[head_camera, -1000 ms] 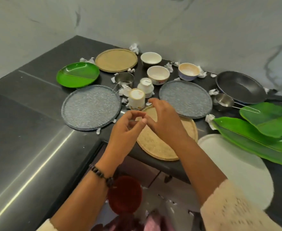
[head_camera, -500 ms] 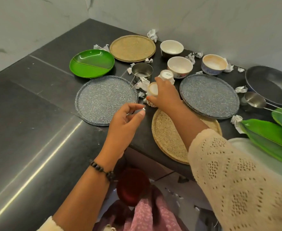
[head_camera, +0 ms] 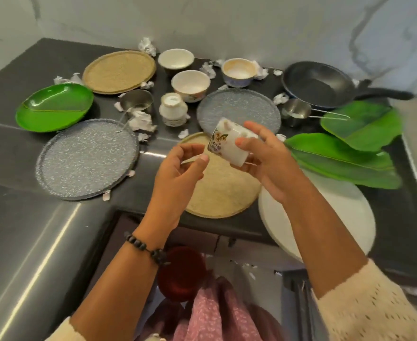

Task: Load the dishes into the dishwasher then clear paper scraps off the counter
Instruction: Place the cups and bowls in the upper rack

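Dark counter (head_camera: 10, 153), L-shaped, set against a pale wall; carries all items below. White round platter (head_camera: 338, 212) at the near right edge, partly overhanging. Green leaf-shaped plates (head_camera: 342, 161), stacked, toward the right edge. Grey speckled plate (head_camera: 86, 158) at the near left; second grey speckled plate (head_camera: 237, 107) at centre. Woven mat (head_camera: 224, 190) at the near edge, under the hands; second woven mat (head_camera: 118, 71) toward the back. Black frying pan (head_camera: 318, 84) at the back right, handle pointing right. Green divided plate (head_camera: 54, 107) at the left. Three bowls near the back edge: white bowl (head_camera: 175, 59), floral bowl (head_camera: 190, 85), blue-sided bowl (head_camera: 238, 71). Two steel measuring cups (head_camera: 136, 100) (head_camera: 296, 112). Upturned white cup (head_camera: 173, 109) at centre. Floral cup (head_camera: 227, 143), held above the near mat, tilted on its side, in the right hand (head_camera: 269, 163), whose fingers curl round it. Left hand (head_camera: 177, 173) just beside it, thumb and forefinger pinched together; whether they hold anything cannot be told. Paper scraps (head_camera: 142, 121) crumpled, scattered among the dishes.
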